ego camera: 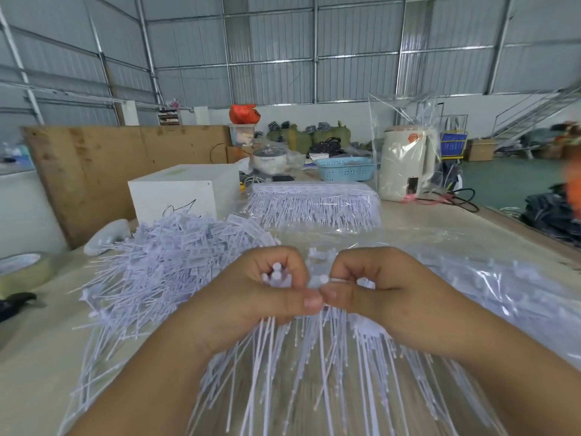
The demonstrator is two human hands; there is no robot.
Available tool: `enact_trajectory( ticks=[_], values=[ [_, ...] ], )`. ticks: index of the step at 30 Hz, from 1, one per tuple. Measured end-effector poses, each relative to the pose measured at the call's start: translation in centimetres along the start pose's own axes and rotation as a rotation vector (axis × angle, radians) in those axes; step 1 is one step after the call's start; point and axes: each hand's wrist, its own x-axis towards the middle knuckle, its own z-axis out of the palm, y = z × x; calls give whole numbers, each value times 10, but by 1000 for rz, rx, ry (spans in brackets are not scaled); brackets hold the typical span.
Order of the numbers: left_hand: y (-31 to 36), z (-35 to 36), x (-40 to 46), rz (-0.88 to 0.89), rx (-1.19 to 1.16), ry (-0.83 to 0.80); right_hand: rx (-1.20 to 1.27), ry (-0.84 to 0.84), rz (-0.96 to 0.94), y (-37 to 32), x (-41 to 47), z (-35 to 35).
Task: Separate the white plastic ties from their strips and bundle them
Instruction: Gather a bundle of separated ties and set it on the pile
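My left hand [267,297] grips a small bundle of white plastic ties [276,278], their heads poking up between its curled fingers and their long tails hanging down toward me. Right beside it, thumb to thumb, my right hand [374,291] pinches the strip of ties [323,280] at its top edge. Many thin tails [314,366] fan out below both hands. A heap of loose separated ties [176,256] lies on the table to the left.
A wrapped stack of tie strips [314,202] lies farther back, with clear plastic bags of ties [490,291] on the right. A white box [176,193], a tape roll [22,269], a blue basket [345,168] and a white kettle [405,165] stand around.
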Motion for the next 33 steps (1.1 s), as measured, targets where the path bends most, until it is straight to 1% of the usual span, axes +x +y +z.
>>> enact_trajectory(
  ticks=[3,7,10,12,14,17,19,21,25,29,30,33],
  values=[
    [1,7,2,69,-29,140,66,68,-21,0,1,6],
    [0,20,8,161,77,377,70,268,-10,1,4,19],
    [-1,24,9,190,151,484,117,403,-32,0,5,23],
    [-2,21,9,190,159,520,114,402,-46,-1,6,17],
    [-2,16,8,169,129,451,124,315,-49,-1,5,11],
    [0,15,6,158,26,211,190,155,-31,2,2,7],
    [1,17,5,173,-50,111,239,96,-9,5,2,7],
    [1,15,4,147,-59,75,260,64,-22,6,3,6],
    [1,12,3,55,-1,21,244,-12,-30,7,2,1],
    [1,13,2,36,23,-141,285,-97,-11,9,1,7],
    [1,14,2,27,33,-160,270,-116,-16,8,1,9],
    [2,12,2,26,38,-167,209,-101,9,8,2,13]
  ],
)
